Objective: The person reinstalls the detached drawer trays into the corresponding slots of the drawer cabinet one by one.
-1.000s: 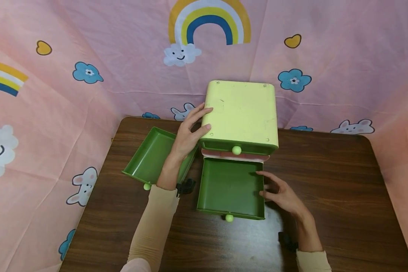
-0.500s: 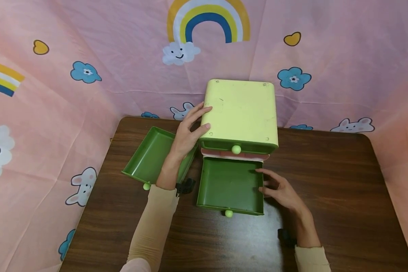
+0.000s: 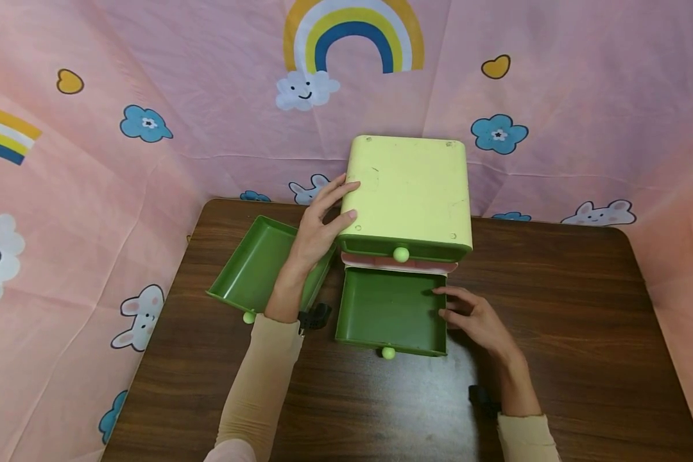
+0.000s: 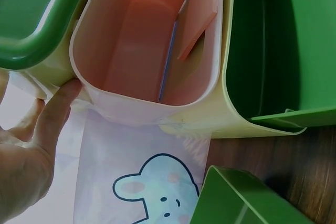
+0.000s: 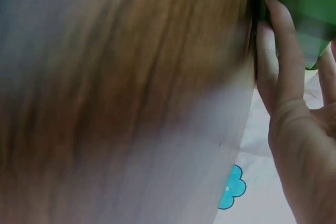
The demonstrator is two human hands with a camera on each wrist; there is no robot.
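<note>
A pale yellow drawer cabinet (image 3: pixel 407 189) stands at the back of the brown table (image 3: pixel 554 308). My left hand (image 3: pixel 317 231) lies flat against its left side with straight fingers; in the left wrist view the left hand (image 4: pixel 31 150) touches the pink inner shell (image 4: pixel 147 40). A green drawer (image 3: pixel 389 308) with a pale knob (image 3: pixel 388 352) sticks out of the lower slot. My right hand (image 3: pixel 470 317) rests with straight fingers on that drawer's right wall, and in the right wrist view the fingers (image 5: pixel 278 51) touch the green drawer (image 5: pixel 304 3). The top drawer, with its knob (image 3: pixel 401 254), is closed.
A second green drawer (image 3: pixel 260 263) lies loose on the table left of the cabinet, under my left forearm. Pink printed cloth (image 3: pixel 150 128) walls in the table at the back and on both sides. Bare table lies to the right and front.
The lower green drawer has slid back toward the cabinet, and my right hand has moved with it along its right wall. My left hand has stayed on the cabinet's side.
</note>
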